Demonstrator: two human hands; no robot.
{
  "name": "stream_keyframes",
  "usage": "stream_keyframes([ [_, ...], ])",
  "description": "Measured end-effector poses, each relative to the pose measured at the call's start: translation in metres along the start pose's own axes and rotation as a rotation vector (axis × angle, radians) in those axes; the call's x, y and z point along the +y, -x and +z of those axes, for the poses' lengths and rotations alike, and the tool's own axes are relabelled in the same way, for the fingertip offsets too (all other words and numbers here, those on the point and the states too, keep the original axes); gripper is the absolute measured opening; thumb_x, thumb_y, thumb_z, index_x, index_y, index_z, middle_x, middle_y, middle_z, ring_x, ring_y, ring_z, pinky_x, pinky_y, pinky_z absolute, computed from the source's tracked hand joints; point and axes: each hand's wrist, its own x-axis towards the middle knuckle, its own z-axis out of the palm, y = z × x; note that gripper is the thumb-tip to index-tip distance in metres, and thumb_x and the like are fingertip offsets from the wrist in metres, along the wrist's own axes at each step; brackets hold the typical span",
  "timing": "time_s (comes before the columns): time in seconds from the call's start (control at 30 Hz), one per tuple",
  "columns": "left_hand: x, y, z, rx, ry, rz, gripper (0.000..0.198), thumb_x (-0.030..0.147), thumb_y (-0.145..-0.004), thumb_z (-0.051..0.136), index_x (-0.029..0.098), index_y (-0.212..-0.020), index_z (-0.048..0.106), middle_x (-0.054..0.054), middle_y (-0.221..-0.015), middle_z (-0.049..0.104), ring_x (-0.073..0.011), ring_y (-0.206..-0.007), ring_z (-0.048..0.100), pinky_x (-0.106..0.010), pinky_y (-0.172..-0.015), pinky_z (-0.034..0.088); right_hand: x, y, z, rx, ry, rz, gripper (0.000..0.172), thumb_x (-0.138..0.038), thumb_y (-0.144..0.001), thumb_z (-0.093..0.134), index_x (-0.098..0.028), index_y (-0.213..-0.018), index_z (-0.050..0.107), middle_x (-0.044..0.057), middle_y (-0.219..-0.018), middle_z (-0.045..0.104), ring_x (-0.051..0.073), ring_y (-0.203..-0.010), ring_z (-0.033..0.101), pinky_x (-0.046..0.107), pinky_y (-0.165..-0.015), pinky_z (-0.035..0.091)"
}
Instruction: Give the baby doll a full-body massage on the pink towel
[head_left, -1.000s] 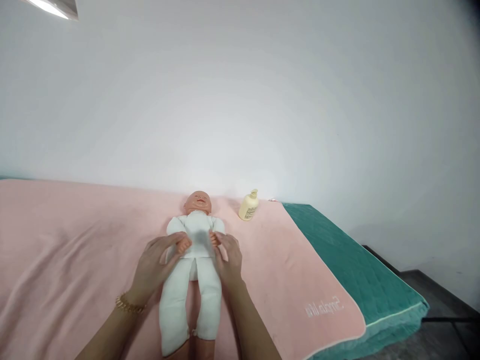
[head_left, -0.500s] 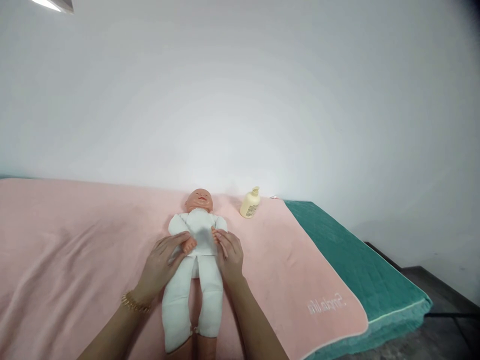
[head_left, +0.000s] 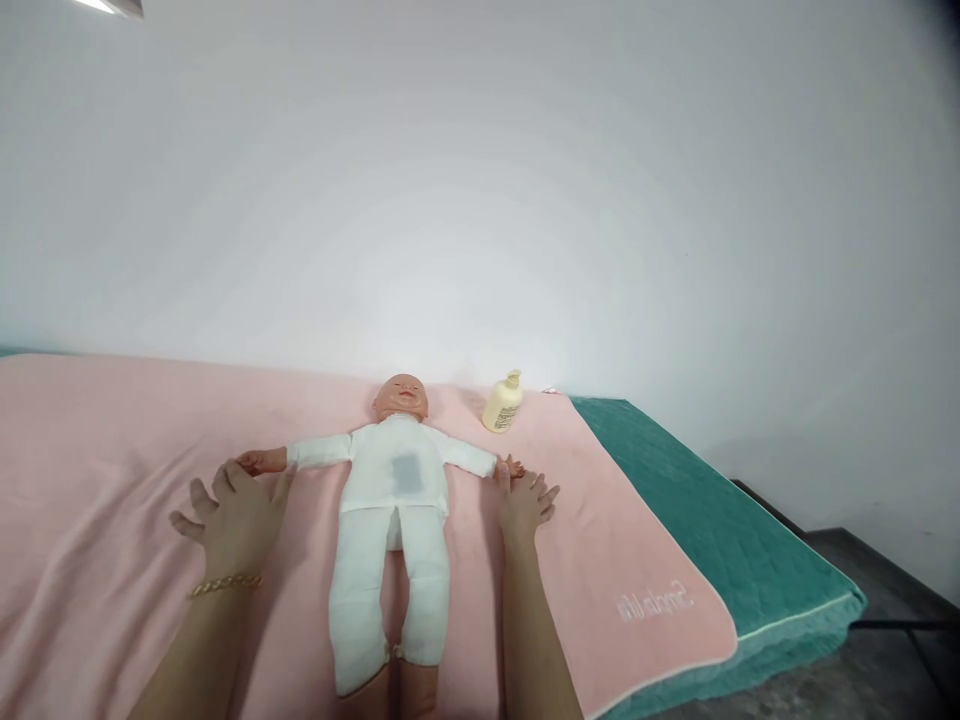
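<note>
A baby doll [head_left: 390, 470] in a white top and white trousers lies on its back, arms stretched out to both sides. A grey patch shows on its chest. My left hand [head_left: 238, 520], with a gold bracelet at the wrist, has its fingers spread; the fingertips and thumb are at the doll's hand [head_left: 262, 461] on the left side. At the doll's other hand [head_left: 516, 466], my right hand [head_left: 523, 508] has its thumb against the doll's wrist and its other fingers apart. Neither hand appears closed around the doll.
A pale yellow pump bottle [head_left: 502, 402] stands right of the doll's head. Beneath everything is a pink blanket [head_left: 585, 540] with some wrinkles at left, over a green padded mattress [head_left: 697, 520]. A white wall [head_left: 480, 200] rises behind.
The doll's arms have gone from folded over its belly to stretched out sideways. My hands have moved apart with them, and their fingers have spread.
</note>
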Motion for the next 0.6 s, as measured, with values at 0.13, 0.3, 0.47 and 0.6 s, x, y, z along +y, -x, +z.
stream_keyframes([
  [0.13, -0.017, -0.009, 0.005, -0.136, -0.066, -0.028, 0.083, 0.067, -0.091, 0.028, -0.002, -0.129, 0.050, -0.035, -0.142, 0.043, -0.0547, -0.142, 0.018, -0.078, -0.105, 0.014, 0.014, -0.004, 0.012, 0.034, -0.109, -0.079, 0.090, -0.079, -0.082, 0.032, -0.003, -0.121, 0.060, 0.036, -0.140, 0.045, 0.051, -0.142, 0.019, 0.074, -0.105, 0.011],
  [0.3, -0.024, -0.015, 0.009, -0.138, -0.054, -0.009, 0.081, 0.066, -0.092, 0.026, -0.002, -0.125, 0.052, -0.036, -0.139, 0.046, -0.0535, -0.141, 0.023, -0.078, -0.105, 0.013, 0.010, -0.003, 0.006, 0.077, -0.211, -0.083, 0.075, -0.075, -0.080, 0.041, -0.011, -0.111, 0.063, 0.034, -0.131, 0.054, 0.049, -0.139, 0.028, 0.074, -0.103, 0.014],
  [0.47, -0.018, -0.019, 0.007, -0.001, 0.100, 0.069, 0.065, 0.056, -0.093, 0.040, 0.007, -0.134, 0.047, -0.029, -0.129, 0.060, -0.0454, -0.126, 0.052, -0.075, -0.107, 0.019, -0.010, 0.001, -0.017, -0.047, -0.514, -0.006, 0.065, -0.059, -0.086, 0.048, -0.012, -0.130, 0.053, 0.024, -0.126, 0.063, 0.036, -0.118, 0.058, 0.050, -0.096, 0.044],
  [0.6, -0.004, -0.005, 0.004, 0.159, 0.272, 0.238, 0.053, 0.048, -0.096, 0.042, 0.015, -0.137, 0.049, -0.016, -0.125, 0.066, -0.0315, -0.106, 0.066, -0.060, -0.114, 0.027, -0.025, 0.016, -0.025, 0.071, -0.696, -0.067, 0.053, -0.053, -0.086, 0.056, -0.016, -0.123, 0.058, 0.016, -0.125, 0.065, 0.030, -0.115, 0.062, 0.040, -0.091, 0.049],
])
